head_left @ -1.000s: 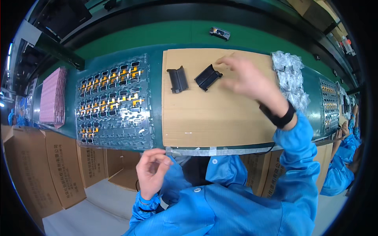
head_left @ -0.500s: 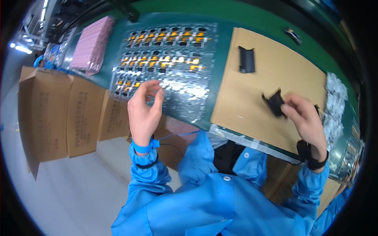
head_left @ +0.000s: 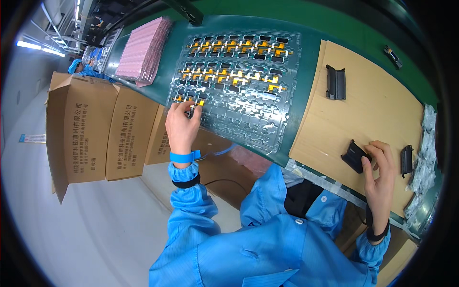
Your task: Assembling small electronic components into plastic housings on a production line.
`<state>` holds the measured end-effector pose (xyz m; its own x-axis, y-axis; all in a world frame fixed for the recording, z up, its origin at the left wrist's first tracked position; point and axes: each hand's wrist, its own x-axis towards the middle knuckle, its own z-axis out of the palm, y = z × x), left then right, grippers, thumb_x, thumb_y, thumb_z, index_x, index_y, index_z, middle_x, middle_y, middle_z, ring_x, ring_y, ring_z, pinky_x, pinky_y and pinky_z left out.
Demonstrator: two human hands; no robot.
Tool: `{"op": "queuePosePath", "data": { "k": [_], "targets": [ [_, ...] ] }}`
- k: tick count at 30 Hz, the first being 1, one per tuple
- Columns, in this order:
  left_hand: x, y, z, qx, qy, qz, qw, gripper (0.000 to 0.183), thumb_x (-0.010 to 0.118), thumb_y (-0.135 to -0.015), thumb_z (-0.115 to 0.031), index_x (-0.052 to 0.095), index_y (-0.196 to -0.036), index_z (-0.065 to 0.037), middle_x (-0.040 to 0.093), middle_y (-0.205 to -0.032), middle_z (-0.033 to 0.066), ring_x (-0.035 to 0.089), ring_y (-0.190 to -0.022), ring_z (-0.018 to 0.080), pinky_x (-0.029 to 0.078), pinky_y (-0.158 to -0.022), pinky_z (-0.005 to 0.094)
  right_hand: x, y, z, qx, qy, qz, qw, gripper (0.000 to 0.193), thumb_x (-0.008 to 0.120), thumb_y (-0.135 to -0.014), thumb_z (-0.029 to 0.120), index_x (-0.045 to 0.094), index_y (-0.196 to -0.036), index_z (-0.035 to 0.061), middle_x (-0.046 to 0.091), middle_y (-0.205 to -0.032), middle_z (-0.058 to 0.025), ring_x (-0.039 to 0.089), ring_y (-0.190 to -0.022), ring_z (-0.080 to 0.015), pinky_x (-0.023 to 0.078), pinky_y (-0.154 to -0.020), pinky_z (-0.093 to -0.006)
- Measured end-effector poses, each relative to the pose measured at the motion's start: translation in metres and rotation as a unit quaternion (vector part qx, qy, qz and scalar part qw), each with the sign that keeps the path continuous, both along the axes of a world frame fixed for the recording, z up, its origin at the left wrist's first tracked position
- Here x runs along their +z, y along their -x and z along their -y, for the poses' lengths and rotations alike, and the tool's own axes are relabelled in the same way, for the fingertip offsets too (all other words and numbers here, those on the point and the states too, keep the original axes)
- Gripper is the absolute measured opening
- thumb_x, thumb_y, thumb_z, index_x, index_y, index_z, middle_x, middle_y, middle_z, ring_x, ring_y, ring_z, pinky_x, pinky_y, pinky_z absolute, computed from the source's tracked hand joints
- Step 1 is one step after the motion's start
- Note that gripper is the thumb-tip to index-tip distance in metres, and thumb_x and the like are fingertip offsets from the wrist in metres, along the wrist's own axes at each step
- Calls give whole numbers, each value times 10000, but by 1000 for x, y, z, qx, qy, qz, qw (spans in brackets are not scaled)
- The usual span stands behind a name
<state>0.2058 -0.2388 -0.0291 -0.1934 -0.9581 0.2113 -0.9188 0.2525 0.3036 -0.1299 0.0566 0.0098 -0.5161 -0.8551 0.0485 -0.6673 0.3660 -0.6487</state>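
My left hand [head_left: 183,126] is at the near row of the clear plastic tray [head_left: 258,112]. Its thumb and fingers close about a small flex-cable part [head_left: 200,102] with an orange section; the fingertips partly cover it. Similar orange, black and silver parts fill several rows of the tray, while pockets at its near right hold none. On the cardboard sheet [head_left: 311,136], my right hand [head_left: 381,167] grips a tilted black plastic holder [head_left: 354,156] between thumb and fingers. A second black holder [head_left: 336,82] lies farther back, and another black piece [head_left: 406,160] lies right of my hand.
A pink bubble-wrap stack [head_left: 142,50] stands at the back left of the green table [head_left: 308,112]. Open cardboard boxes [head_left: 91,129] sit beside the table on the left. Crumpled clear wrap [head_left: 423,160] lines the right side. A small dark object [head_left: 393,57] lies beyond the cardboard.
My left hand has reached onto the near row of parts and closed its fingers. My right hand has brought the black holder down and nearer on the cardboard. The view has shifted left.
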Motion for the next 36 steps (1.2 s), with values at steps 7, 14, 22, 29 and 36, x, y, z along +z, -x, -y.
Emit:
{"op": "queuePosePath", "data": {
  "k": [7, 14, 22, 29, 36],
  "targets": [
    [2, 14, 7, 13, 29, 76, 997, 244, 718, -773, -246, 740, -874, -25, 658, -898, 144, 630, -877, 329, 498, -773, 436, -7, -3, -6, -18, 36, 23, 999, 131, 611, -876, -8, 625, -1001, -45, 606, -1065, -146, 598, -883, -257, 480, -745, -308],
    [11, 11, 17, -94, 83, 182, 975, 191, 738, -761, -266, 756, -803, -80, 691, -820, 110, 668, -787, 314, 527, -705, 421, -10, -3, -8, -1, 68, 36, 997, 117, 607, -863, -47, 627, -979, -49, 604, -1035, -148, 618, -878, -254, 514, -743, -304],
    [31, 16, 21, -197, 94, 164, 962, 139, 717, -800, -162, 736, -877, -47, 677, -930, 113, 635, -928, 315, 509, -808, 409, -11, -3, -10, -14, 69, 53, 996, 103, 605, -866, -49, 627, -967, -50, 609, -1028, -149, 624, -874, -258, 519, -743, -310],
    [13, 4, 45, -215, 23, 98, 971, 135, 684, -839, -135, 719, -897, -18, 663, -982, 131, 618, -956, 329, 499, -827, 413, -14, -2, -12, 8, 81, 47, 996, 96, 610, -863, -48, 626, -957, -48, 616, -1016, -151, 632, -879, -264, 525, -757, -313],
    [21, 1, 36, -152, 12, 22, 988, 131, 731, -799, -146, 706, -853, -29, 656, -951, 135, 614, -924, 345, 484, -831, 416, -6, -7, -13, -4, 101, -57, 993, 92, 606, -862, -53, 625, -952, -55, 616, -1026, -164, 629, -888, -273, 502, -806, -311]
  ]
}}
